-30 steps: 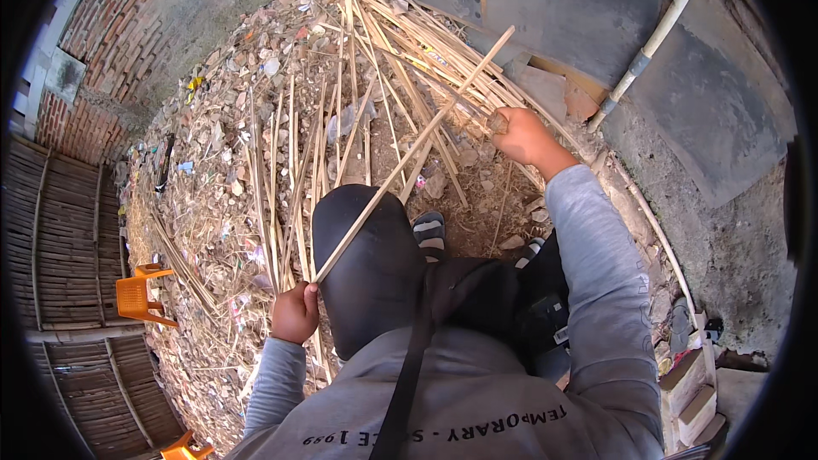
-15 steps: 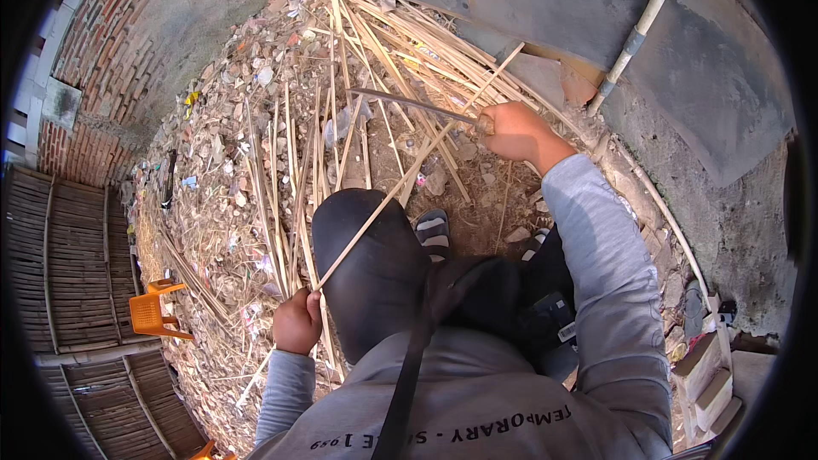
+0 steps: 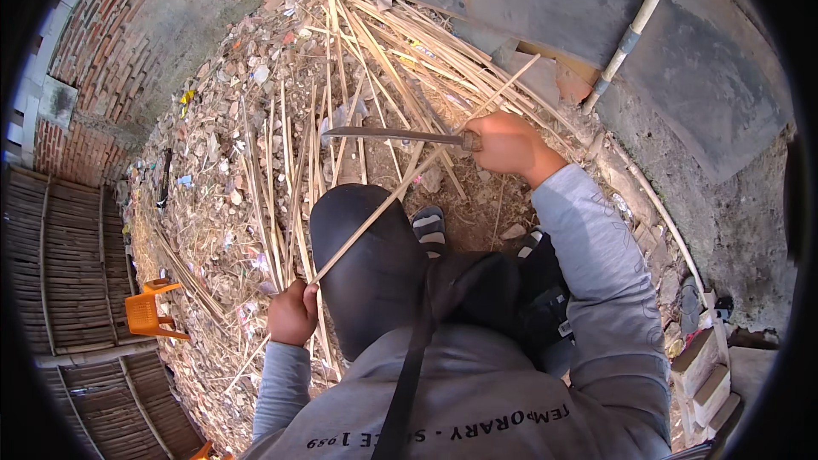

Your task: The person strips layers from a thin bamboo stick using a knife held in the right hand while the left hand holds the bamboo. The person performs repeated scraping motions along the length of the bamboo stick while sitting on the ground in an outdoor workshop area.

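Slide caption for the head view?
Left hand holds a pale strip over the knee, right hand a long knife.

The knife handle is partly covered by the right grip, the wooden strip by the left grip; an orange object is cut off below.

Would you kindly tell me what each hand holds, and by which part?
Left hand: a pale strip, by its near end. Right hand: a long knife, by its handle.
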A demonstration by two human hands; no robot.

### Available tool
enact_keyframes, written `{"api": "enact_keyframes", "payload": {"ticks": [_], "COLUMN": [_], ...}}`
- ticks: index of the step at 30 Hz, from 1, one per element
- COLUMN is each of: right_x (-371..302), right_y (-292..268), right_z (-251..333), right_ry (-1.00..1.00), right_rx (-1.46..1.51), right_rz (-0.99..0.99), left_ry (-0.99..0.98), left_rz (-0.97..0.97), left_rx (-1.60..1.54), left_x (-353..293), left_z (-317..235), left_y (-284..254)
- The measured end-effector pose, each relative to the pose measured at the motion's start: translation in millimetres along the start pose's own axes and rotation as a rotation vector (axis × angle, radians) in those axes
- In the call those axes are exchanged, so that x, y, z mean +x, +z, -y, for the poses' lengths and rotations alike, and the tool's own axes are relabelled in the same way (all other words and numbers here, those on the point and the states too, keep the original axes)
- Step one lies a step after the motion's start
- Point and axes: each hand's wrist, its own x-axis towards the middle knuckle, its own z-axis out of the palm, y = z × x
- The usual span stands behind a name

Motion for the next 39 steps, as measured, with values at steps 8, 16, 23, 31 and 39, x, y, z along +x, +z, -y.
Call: {"api": "enact_keyframes", "payload": {"ticks": [8, 16, 23, 31, 39], "right_x": [11.5, 16.9, 11.6, 21.9, 3.3], "right_y": [11.8, 15.0, 11.0, 24.5, 2.5], "right_z": [-40.0, -67.8, -24.1, -77.6, -32.8], "right_ry": [0.136, 0.258, 0.031, 0.264, 0.024], "right_rx": [0.209, 0.304, 0.098, 0.247, 0.092], "right_rz": [-0.206, -0.179, 0.012, -0.222, -0.134], "left_ry": [-0.057, -0.016, -0.046, -0.04, -0.066], "left_rz": [-0.009, -0.04, -0.008, -0.049, -0.019], "left_rx": [-0.018, -0.029, -0.017, -0.023, -0.118], "left_x": [-2.4, 3.6, -4.8, -0.8, 1.5], "left_z": [-7.8, -7.0, -5.0, -13.7, -20.1], "left_y": [6.8, 12.7, 6.6, 1.8, -0.6]}}
